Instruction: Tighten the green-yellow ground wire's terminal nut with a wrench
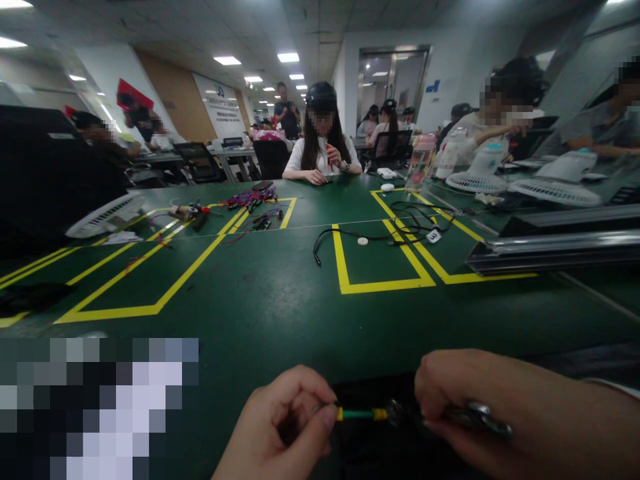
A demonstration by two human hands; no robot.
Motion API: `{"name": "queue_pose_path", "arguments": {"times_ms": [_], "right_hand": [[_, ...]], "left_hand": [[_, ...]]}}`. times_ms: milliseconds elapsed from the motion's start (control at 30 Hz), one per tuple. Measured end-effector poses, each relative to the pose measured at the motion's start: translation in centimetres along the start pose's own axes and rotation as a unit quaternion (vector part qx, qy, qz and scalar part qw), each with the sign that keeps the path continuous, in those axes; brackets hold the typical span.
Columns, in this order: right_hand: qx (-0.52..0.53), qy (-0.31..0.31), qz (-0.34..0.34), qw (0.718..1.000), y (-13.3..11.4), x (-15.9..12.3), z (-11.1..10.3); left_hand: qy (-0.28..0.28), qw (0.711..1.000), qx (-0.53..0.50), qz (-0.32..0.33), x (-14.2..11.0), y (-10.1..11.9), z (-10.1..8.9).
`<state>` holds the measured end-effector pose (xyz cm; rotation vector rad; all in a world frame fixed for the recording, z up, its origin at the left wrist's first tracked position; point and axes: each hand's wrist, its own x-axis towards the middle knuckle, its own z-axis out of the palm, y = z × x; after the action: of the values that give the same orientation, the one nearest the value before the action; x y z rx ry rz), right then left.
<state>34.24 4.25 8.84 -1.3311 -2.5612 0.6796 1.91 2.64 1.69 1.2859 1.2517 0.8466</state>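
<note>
My left hand pinches one end of a short, thin green piece with yellow bands between thumb and fingertips. A small round shiny metal part sits at the right end of this piece, close to my right hand. My right hand is closed around a dark, shiny metal tool; its kind is not clear, and the curled fingers cover much of it. Under both hands is a black surface at the near edge of the table.
The green table carries yellow tape outlines. A black cable, a white disc and wire bundles lie farther off. Metal rails and white fans stand right. Another person sits opposite.
</note>
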Motion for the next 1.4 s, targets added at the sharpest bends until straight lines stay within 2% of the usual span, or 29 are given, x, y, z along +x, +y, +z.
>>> {"name": "queue_pose_path", "arguments": {"times_ms": [367, 467, 533, 600, 700, 767, 933, 1067, 1200, 1300, 1400], "right_hand": [[-0.05, -0.105, -0.129, 0.985, -0.8, 2.0, -2.8], [-0.044, -0.106, -0.147, 0.982, -0.5, 2.2, -2.9], [-0.003, -0.079, -0.124, 0.989, 0.2, 1.8, -2.8], [0.059, -0.017, -0.064, 0.996, 0.9, 1.0, -2.2], [0.123, 0.091, 0.006, 0.988, 1.8, -0.6, -0.8], [0.126, 0.125, 0.032, 0.984, 1.7, -1.3, 0.4], [0.121, 0.091, 0.087, 0.985, 0.6, -1.4, 2.7], [0.094, 0.129, 0.089, 0.983, 0.4, -1.2, 3.6], [0.052, 0.166, 0.093, 0.98, -0.9, 0.4, 3.1], [0.036, 0.169, 0.083, 0.981, -2.4, 2.2, 2.2], [0.024, 0.163, 0.077, 0.983, -3.0, 2.8, 1.6]], "left_hand": [[-0.013, 1.0, -0.008, 0.015, 0.1, -0.6, 0.0], [-0.018, 1.0, -0.003, 0.016, 0.1, -0.4, -0.1], [-0.019, 1.0, -0.007, 0.018, 0.2, -0.4, -0.1], [-0.02, 0.999, -0.012, 0.022, 0.2, -0.5, -0.1], [-0.023, 0.999, -0.013, 0.024, 0.2, -0.6, 0.0], [-0.021, 0.999, -0.011, 0.021, 0.2, -0.5, 0.0], [-0.016, 1.0, -0.006, 0.006, 0.2, -0.3, 0.1], [-0.018, 1.0, -0.002, 0.013, 0.2, -0.3, 0.1], [-0.02, 1.0, -0.003, 0.016, 0.2, -0.6, 0.0], [-0.019, 1.0, 0.001, 0.016, 0.1, -0.8, 0.0], [-0.018, 1.0, -0.002, 0.018, 0.1, -0.8, 0.0]]}}
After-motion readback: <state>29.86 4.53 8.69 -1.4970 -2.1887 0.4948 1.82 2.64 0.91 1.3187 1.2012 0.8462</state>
